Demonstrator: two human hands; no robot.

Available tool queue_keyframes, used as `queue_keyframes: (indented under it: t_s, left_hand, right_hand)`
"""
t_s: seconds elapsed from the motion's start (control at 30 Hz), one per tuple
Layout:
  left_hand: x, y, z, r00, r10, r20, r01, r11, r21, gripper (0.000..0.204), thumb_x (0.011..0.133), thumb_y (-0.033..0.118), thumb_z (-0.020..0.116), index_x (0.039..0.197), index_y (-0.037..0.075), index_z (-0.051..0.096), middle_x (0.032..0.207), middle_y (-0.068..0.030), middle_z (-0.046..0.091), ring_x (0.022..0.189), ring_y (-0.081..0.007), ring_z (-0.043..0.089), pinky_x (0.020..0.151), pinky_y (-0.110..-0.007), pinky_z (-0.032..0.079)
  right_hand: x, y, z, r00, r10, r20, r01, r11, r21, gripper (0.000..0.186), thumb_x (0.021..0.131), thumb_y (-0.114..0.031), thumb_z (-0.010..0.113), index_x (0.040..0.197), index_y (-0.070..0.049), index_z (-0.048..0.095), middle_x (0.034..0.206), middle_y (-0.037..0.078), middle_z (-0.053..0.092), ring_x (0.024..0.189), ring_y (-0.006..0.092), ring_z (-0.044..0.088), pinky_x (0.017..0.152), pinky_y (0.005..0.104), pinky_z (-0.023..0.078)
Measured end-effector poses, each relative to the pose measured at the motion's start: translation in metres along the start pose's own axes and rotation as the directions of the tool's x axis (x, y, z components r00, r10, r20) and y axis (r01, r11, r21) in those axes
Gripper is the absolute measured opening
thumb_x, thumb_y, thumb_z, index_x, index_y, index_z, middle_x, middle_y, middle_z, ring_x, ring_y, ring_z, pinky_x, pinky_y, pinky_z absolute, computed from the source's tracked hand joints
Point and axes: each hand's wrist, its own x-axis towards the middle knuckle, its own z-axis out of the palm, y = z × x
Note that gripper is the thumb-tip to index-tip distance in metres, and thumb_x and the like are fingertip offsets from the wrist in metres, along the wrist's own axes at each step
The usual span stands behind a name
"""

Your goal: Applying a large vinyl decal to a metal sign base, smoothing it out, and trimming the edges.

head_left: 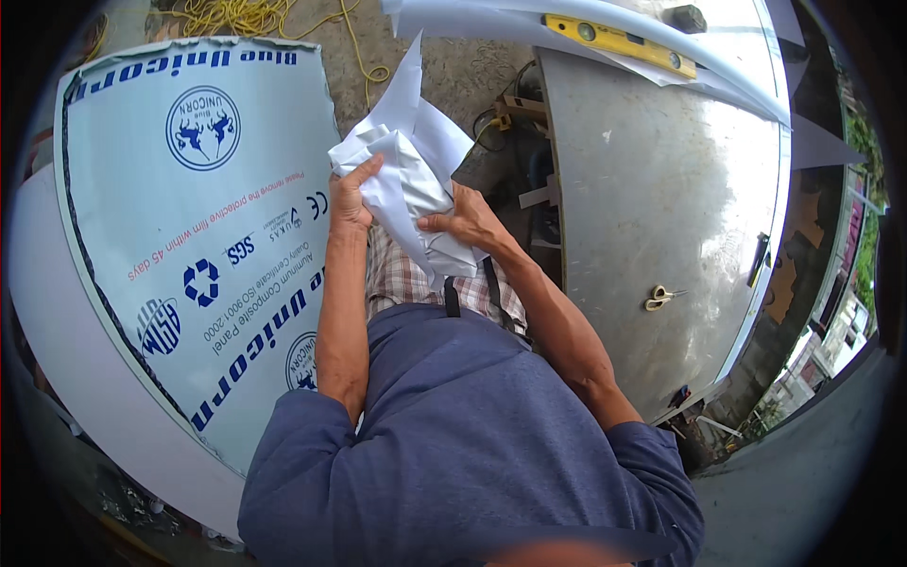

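A crumpled bundle of white sheet (408, 170), paper or thin film, is held in front of my waist between both hands. My left hand (353, 195) grips its left side, thumb pressed on top. On the lower right side, my right hand (465, 221) clasps the bundle with its thumb across the front and the fingers partly hidden behind. Pointed corners of the sheet stick out upward and hang down between my forearms.
A printed light-blue panel (241, 180) lies at my left. On the right, a grey metal-topped table (624, 189) carries scissors (663, 298), a black-handled tool (759, 259), and a yellow spirit level (619, 43) on a rolled white sheet (472, 21). Yellow rope (236, 14) is heaped on the floor ahead.
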Motion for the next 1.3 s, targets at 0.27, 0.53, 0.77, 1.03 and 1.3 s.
queue_keyframes:
  t_s: [0.27, 0.53, 0.77, 1.03, 1.3]
  left_hand:
    - [0.011, -0.061, -0.123, 0.925, 0.045, -0.377, -0.082, 0.993, -0.082, 0.048, 0.079, -0.005, 0.072, 0.126, -0.004, 0.060, 0.116, -0.0157, 0.067, 0.106, -0.0300, 0.067, 0.096, -0.041, 0.055]
    - [0.062, -0.139, -0.189, 0.921, -0.017, -0.390, -0.004, 0.999, -0.054, 0.049, 0.079, -0.006, 0.073, 0.126, -0.004, 0.060, 0.117, -0.0152, 0.067, 0.108, -0.0291, 0.066, 0.098, -0.040, 0.053]
    - [0.114, -0.185, -0.199, 0.949, -0.167, -0.267, 0.117, 0.974, -0.192, 0.045, 0.078, -0.002, 0.079, 0.120, 0.001, 0.065, 0.112, -0.0126, 0.071, 0.101, -0.0250, 0.069, 0.093, -0.037, 0.055]
    - [0.115, -0.212, -0.174, 0.935, -0.347, 0.076, 0.353, 0.930, -0.101, 0.065, 0.092, 0.041, 0.070, 0.140, 0.002, 0.050, 0.130, -0.0134, 0.064, 0.116, -0.0242, 0.063, 0.097, -0.038, 0.053]
    - [0.048, -0.303, -0.264, 0.698, -0.619, -0.361, -0.054, -0.548, 0.835, 0.056, 0.093, 0.041, 0.063, 0.138, 0.007, 0.059, 0.155, -0.0172, 0.041, 0.124, -0.0411, 0.058, 0.102, -0.050, 0.046]
  right_hand:
    - [0.045, 0.076, 0.039, 0.894, 0.227, 0.386, -0.145, 0.962, -0.231, 0.114, 0.060, -0.054, 0.085, 0.145, 0.006, 0.039, 0.114, 0.032, 0.066, 0.107, 0.0434, 0.067, 0.098, 0.0428, 0.050]
    - [0.070, 0.162, 0.068, 0.893, 0.317, 0.319, -0.311, 0.948, -0.071, 0.081, 0.068, -0.032, 0.085, 0.136, 0.000, 0.056, 0.126, 0.024, 0.060, 0.119, 0.0367, 0.059, 0.102, 0.0421, 0.045]
    - [0.079, 0.205, 0.061, 0.883, 0.384, 0.269, -0.410, 0.911, 0.046, 0.070, 0.075, -0.019, 0.082, 0.136, 0.003, 0.055, 0.116, 0.023, 0.069, 0.110, 0.0321, 0.067, 0.096, 0.0386, 0.050]
    - [0.054, 0.228, 0.017, 0.885, 0.424, -0.191, -0.387, 0.900, 0.202, 0.051, 0.081, -0.010, 0.077, 0.125, 0.006, 0.060, 0.111, 0.014, 0.070, 0.097, 0.0221, 0.068, 0.088, 0.0342, 0.054]
    - [0.139, 0.279, -0.134, 0.251, 0.408, -0.878, -0.206, 0.909, 0.363, 0.060, 0.084, -0.013, 0.070, 0.137, 0.002, 0.045, 0.102, 0.019, 0.066, 0.072, 0.0296, 0.070, 0.049, 0.0398, 0.055]
